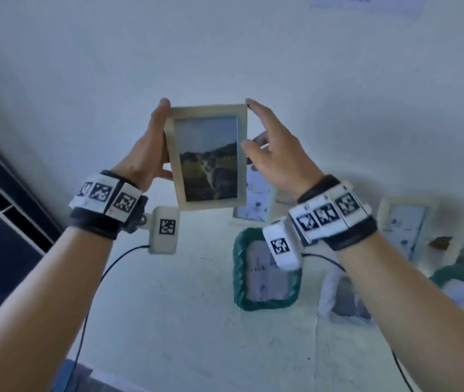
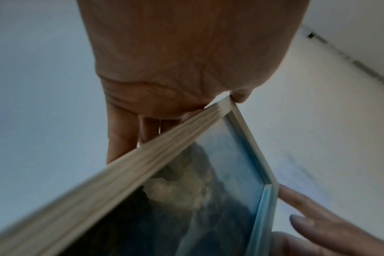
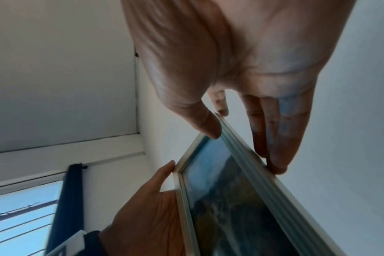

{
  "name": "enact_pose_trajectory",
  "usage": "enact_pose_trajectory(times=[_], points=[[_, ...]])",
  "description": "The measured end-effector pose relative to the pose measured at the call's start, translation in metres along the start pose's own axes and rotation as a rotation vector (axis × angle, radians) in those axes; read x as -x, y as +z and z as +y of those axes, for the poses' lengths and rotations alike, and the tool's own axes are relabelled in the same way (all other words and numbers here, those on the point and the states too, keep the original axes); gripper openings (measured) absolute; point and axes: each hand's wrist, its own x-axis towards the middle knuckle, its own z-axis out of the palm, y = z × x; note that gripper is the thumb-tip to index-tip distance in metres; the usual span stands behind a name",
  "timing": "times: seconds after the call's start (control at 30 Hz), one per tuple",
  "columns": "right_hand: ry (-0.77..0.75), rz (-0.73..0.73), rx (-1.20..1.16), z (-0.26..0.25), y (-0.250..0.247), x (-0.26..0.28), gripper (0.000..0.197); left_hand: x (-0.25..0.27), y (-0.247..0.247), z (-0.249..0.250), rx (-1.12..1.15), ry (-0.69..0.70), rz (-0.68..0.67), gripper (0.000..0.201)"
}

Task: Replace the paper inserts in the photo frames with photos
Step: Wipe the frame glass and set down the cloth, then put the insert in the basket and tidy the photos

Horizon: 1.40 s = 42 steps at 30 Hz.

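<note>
The left grip (image 1: pixel 147 148) is clamping one side of the wooden frame (image 1: pixel 211 203) while the right grip (image 1: pixel 276 154) is pinching the other, the frame hanging between them. The photo (image 1: pixel 208 171) is sitting inside; checking it is lying straight seems wise.

Held frame (image 1: pixel 208 111) stands upright above the bench (image 1: pixel 168 306), between the left grip (image 1: pixel 147 157), which clasps its left edge, and the right grip (image 1: pixel 278 157), which pinches its right edge. A photo (image 1: pixel 209 165) sits inside. Behind it, partly hidden, is a second frame (image 1: pixel 254 205). Nearer, a third frame (image 1: pixel 238 273) lies on the bench, with a fourth frame (image 1: pixel 344 301) to its right.
</note>
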Motion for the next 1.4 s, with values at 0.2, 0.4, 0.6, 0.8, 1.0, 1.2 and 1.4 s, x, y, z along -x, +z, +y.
enact_pose_trajectory(times=[0.2, 0.4, 0.6, 0.8, 1.0, 1.2, 1.4], points=[[0.225, -0.238, 0.085, 0.032, 0.062, -0.103, 0.06, -0.081, -0.043, -0.04, -0.039, -0.118, 0.041, 0.074], [0.462, -0.429, 0.118, 0.063, 0.116, -0.144, 0.065, -0.137, -0.063, -0.106, -0.003, -0.292, 0.057, 0.092], [0.578, -0.446, 0.147, 0.086, 0.142, -0.151, 0.07, -0.153, -0.059, -0.134, 0.015, -0.317, 0.019, 0.07], [0.559, -0.473, 0.256, 0.099, 0.155, -0.153, 0.081, -0.167, -0.069, -0.161, 0.005, -0.354, 0.006, 0.119], [0.492, -0.449, 0.301, 0.084, 0.142, -0.142, 0.084, -0.156, -0.063, -0.156, -0.001, -0.337, 0.025, 0.085], [0.307, -0.425, 0.221, 0.039, 0.098, -0.102, 0.072, -0.125, -0.07, -0.172, -0.081, 0.001, 0.387, 0.03], [0.179, -0.368, 0.131, 0.022, 0.051, -0.036, 0.066, -0.051, -0.05, -0.162, -0.026, 0.199, 0.453, 0.022]])
